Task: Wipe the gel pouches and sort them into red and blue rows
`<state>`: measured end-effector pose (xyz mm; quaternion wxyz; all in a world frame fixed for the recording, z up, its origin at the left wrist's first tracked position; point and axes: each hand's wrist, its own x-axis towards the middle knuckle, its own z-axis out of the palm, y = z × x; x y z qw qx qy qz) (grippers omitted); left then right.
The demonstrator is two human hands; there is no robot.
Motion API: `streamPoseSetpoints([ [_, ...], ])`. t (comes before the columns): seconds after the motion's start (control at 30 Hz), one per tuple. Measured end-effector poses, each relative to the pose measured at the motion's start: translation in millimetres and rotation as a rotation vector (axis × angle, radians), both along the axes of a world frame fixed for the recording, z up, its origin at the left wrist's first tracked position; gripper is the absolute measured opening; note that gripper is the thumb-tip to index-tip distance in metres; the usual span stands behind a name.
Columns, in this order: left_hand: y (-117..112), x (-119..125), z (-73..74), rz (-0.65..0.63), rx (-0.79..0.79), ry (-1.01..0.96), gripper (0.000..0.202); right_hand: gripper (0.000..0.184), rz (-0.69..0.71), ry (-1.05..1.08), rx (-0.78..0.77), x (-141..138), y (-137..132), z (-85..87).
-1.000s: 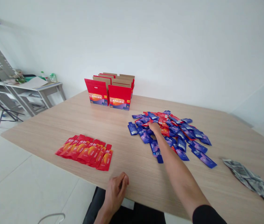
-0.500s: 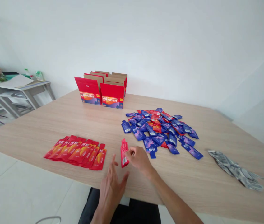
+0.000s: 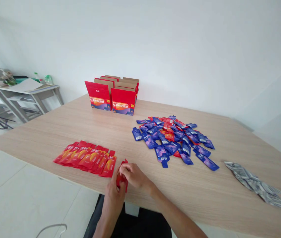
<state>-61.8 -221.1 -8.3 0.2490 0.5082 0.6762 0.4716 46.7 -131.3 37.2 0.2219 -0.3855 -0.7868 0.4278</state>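
Note:
Near the table's front edge, both my hands grip one red sachet (image 3: 121, 180). My left hand (image 3: 114, 189) has its thumb and fingers closed on the sachet's left side and lower part. From the right, my right hand (image 3: 133, 174) pinches it with curled fingers, which cover part of its surface. Just left of them lies an overlapping row of red sachets (image 3: 87, 158), fronts up. To the right, farther back, spreads a loose pile of blue sachets (image 3: 171, 148) with some red ones among them.
Several open red cartons (image 3: 123, 99) stand at the back of the wooden table (image 3: 80, 124) by the wall. A bundle of grey striped strips (image 3: 256, 183) lies at the right. At far left is a grey side desk (image 3: 39, 92) with things on it.
My right hand has brought the red sachet left and nearer to me. My left hand, open before, has closed on it. The view has shifted slightly.

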Motion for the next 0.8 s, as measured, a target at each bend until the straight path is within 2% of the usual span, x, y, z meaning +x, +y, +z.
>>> streamPoseSetpoints([
  [0.03, -0.4, -2.8, 0.2, 0.02, 0.001, -0.022, 0.049, 0.027, -0.034, 0.025, 0.045, 0.8, 3.6, -3.9],
  [0.1, -3.0, -7.0, 1.4, 0.06, 0.023, -0.053, 0.049, 0.012, -0.194, 0.058, 0.165, 4.3, 12.4, -14.0],
  [0.17, -7.0, -9.8, 4.4, 0.093, 0.038, -0.073, 0.05, 0.017, -0.301, 0.074, 0.177, 8.5, 22.6, -24.2],
  [0.2, -8.9, -11.1, 6.7, 0.104, 0.038, -0.082, 0.05, 0.02, -0.283, 0.081, 0.114, 10.0, 28.0, -28.0],
  [0.27, -10.9, -15.3, 13.0, 0.119, 0.029, -0.094, 0.05, 0.027, -0.16, 0.122, -0.054, 8.9, 39.5, -31.3],
  [0.33, -9.6, -24.1, 20.8, 0.144, 0.034, -0.083, 0.05, 0.033, -0.04, 0.188, -0.165, -0.2, 52.3, -28.1],
  [0.43, -1.0, -48.4, 32.7, 0.223, 0.065, -0.038, 0.053, 0.029, 0.001, 0.226, -0.174, -31.7, 73.8, -15.5],
  [0.6, 18.1, -105.0, 43.3, 0.465, 0.062, 0.132, 0.065, 0.021, 0.01, 0.097, -0.102, -109.8, 101.8, 4.5],
  [0.7, 26.6, -130.4, 43.2, 0.548, 0.076, 0.259, 0.066, 0.024, -0.023, 0.002, -0.089, -150.1, 108.2, 8.1],
  [0.8, 33.1, -142.1, 42.1, 0.594, 0.076, 0.298, 0.066, 0.03, -0.044, -0.053, -0.087, -176.9, 111.5, 5.6],
])
